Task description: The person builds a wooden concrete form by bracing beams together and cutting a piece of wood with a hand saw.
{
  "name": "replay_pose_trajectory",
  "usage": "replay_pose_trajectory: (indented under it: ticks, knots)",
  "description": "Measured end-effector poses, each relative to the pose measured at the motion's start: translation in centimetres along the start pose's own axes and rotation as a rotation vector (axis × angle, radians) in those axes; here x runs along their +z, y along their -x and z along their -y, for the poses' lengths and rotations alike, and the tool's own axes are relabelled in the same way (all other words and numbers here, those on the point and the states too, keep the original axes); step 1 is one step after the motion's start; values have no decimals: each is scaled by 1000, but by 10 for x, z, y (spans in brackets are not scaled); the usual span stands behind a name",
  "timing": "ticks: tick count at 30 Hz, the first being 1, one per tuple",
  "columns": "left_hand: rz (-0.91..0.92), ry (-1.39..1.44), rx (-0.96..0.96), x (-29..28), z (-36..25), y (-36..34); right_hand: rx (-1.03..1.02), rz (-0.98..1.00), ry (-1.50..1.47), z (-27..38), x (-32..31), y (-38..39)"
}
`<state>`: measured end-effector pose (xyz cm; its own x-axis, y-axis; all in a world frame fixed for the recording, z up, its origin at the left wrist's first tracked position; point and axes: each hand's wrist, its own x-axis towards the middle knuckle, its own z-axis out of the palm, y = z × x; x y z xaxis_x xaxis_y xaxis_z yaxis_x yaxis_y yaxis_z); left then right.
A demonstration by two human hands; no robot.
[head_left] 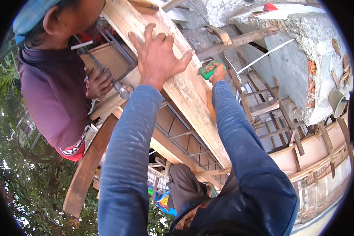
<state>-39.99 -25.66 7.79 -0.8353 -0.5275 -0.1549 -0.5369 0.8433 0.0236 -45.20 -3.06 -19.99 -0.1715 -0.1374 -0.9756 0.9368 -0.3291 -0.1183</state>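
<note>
My left hand is open, fingers spread and slightly bent, over the upper part of a long pale wooden plank. Whether its palm presses on the wood cannot be made out. Beyond the plank's right edge, my right hand is closed round the green handle of a handsaw. Only a short dark piece of its blade shows beside the plank; the remainder is hidden.
At left a co-worker in a purple shirt has a hand by a metal rod. Steel reinforcing bars run inside the wooden formwork. A brown board slants at lower left. Rough concrete and timber props stand right.
</note>
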Motion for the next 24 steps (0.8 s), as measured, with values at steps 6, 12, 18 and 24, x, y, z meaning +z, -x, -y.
replay_pose_trajectory:
  ticks: [6, 12, 18, 24]
  knots:
    - [-12, -29, 2, 12, 15, 9, 60, -39, 69, -19, -7, 100]
    - [-55, -4, 26, -1, 13, 5, 103, -11, 71, 3, -1, 111]
    - [-41, 20, 17, 9, 8, 3, -50, -51, 95, -21, 3, 44]
    - [-44, -13, -22, 5, 21, 19, 177, 3, 129, -3, -9, 140]
